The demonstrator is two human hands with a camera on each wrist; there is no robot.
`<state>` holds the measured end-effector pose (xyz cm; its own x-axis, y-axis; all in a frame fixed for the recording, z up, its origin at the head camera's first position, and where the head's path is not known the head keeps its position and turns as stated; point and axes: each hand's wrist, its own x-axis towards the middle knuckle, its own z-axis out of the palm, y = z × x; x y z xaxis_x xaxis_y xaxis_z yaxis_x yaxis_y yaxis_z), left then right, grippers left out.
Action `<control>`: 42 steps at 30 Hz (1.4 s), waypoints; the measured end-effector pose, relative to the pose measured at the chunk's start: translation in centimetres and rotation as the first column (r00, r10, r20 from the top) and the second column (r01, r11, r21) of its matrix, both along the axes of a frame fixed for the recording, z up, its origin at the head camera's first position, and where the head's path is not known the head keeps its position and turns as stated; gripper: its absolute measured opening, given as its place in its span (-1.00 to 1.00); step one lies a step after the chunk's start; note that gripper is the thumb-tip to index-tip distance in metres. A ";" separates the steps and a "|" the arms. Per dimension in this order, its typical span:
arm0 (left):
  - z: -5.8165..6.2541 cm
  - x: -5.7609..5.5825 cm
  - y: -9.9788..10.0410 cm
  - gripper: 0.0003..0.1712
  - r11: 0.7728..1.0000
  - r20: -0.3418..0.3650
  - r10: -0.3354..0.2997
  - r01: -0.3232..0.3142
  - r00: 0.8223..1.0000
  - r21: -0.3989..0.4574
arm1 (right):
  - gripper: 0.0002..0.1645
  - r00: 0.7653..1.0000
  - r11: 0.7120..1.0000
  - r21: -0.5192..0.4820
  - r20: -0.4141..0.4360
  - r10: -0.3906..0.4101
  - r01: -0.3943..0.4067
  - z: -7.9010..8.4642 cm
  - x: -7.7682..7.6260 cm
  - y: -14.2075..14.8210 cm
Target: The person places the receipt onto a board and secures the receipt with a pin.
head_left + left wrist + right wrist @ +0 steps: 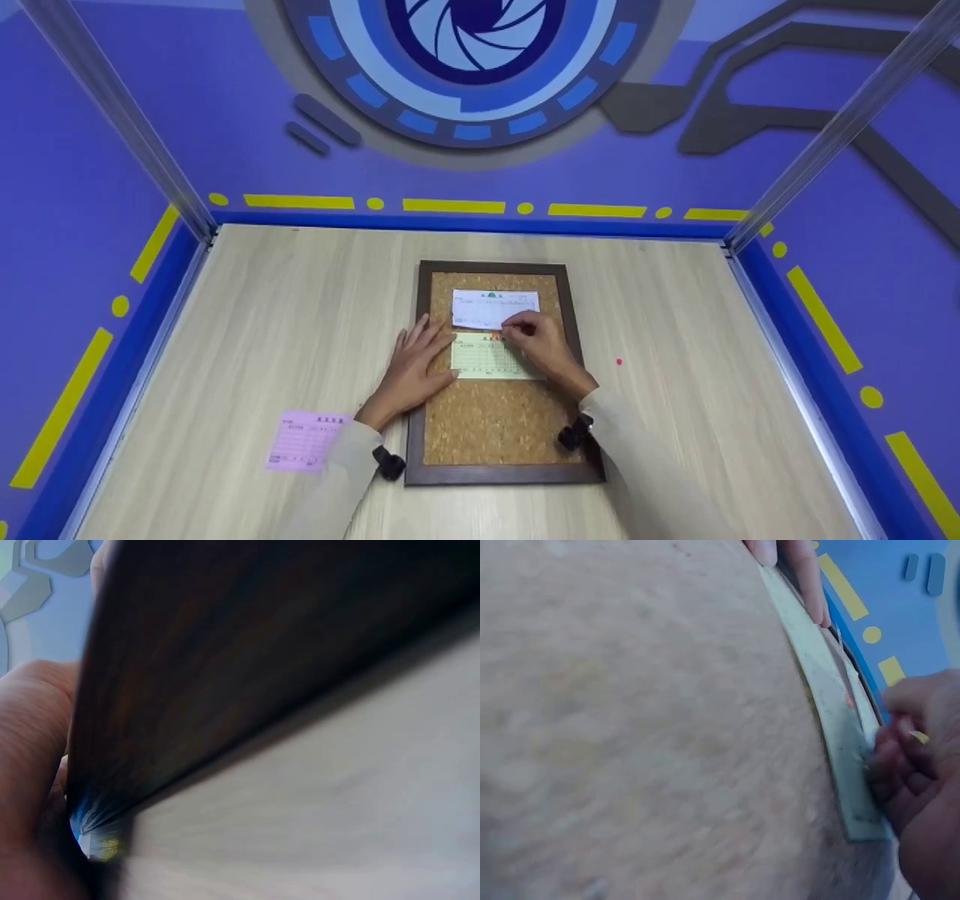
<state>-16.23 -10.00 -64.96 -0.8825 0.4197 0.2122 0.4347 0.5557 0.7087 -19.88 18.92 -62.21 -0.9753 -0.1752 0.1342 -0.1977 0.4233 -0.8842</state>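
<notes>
A cork board (495, 427) with a dark brown frame lies on the table. Near its top is a white printed slip (487, 307) with a green pin (491, 295) at its upper edge. Just below it lies a pale green slip (480, 360), an orange-red pin (495, 336) at its top. My left hand (416, 367) rests spread across the board's left frame, fingertips by the green slip's left edge. With thumb and curled fingers, my right hand (544, 345) pinches the white slip's lower right edge; in the right wrist view that edge stands slightly raised.
A pink slip (304, 441) lies on the table left of the board, partly under the left sleeve. To the right of the board sits a small red pin (619, 361). Blue printed walls and metal posts (847, 127) bound the table.
</notes>
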 end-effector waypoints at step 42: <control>0.4 0.0 0.1 -0.27 0.998 0.041 0.020 -0.018 0.999 -0.058 | -0.46 0.975 0.975 -0.154 -0.128 -0.181 0.161 -2.0 1.9 7.7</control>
